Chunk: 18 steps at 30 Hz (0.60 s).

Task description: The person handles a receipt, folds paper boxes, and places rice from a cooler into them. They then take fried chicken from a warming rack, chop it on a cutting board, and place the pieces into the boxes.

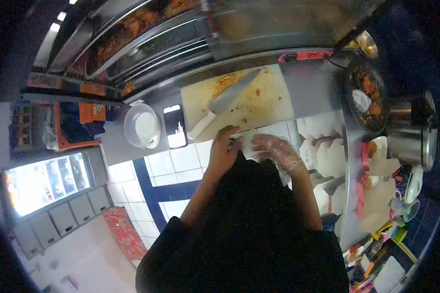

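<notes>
My bare left hand (224,150) is in front of my body, at the near edge of the cutting board (274,105), its fingers curled in. Beside it, my right hand (281,152) wears a loose, clear plastic glove, with its fingers bent toward the left hand. Thin clear plastic (248,142) shows between the two hands; I cannot tell what the left fingers grip. A large knife (234,93) with a white handle lies diagonally across the stained board, among brown food scraps.
Left of the board lie a phone (175,126) with a lit screen and a translucent tub (141,125). Open cardboard boxes (322,151) stand on the right. Beyond them are a pan of food (369,110) and a steel pot (409,129). A glass-fronted food display (156,36) runs behind the counter.
</notes>
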Each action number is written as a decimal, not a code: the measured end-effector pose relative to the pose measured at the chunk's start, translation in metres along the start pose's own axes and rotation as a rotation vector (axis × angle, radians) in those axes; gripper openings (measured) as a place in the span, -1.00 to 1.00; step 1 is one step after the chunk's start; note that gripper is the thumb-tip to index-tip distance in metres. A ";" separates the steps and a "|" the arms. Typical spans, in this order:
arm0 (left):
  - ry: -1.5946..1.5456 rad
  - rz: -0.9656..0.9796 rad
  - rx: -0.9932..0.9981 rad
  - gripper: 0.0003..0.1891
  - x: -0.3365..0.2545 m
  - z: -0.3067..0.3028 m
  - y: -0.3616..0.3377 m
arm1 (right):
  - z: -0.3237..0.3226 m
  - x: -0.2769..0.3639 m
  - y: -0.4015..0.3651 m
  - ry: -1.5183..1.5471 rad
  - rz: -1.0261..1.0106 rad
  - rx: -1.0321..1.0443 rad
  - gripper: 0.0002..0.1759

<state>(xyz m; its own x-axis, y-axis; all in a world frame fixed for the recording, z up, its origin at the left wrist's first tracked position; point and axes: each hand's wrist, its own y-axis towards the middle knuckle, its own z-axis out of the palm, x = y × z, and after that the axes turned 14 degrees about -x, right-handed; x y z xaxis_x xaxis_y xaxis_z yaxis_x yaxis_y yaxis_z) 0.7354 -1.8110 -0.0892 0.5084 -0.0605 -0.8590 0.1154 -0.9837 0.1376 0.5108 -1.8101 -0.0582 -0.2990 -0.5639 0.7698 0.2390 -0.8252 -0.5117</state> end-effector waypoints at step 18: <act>0.683 0.188 0.139 -0.64 0.062 -0.037 0.041 | -0.021 -0.015 0.146 -0.526 -0.789 -0.667 -0.55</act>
<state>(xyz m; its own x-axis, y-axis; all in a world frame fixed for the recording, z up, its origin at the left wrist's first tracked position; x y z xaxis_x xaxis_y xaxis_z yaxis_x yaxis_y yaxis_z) 0.8029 -1.8491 -0.1184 0.9344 -0.1560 -0.3203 -0.1128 -0.9823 0.1492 0.5309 -1.9226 -0.1527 0.3103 0.0677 0.9482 -0.4244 -0.8827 0.2019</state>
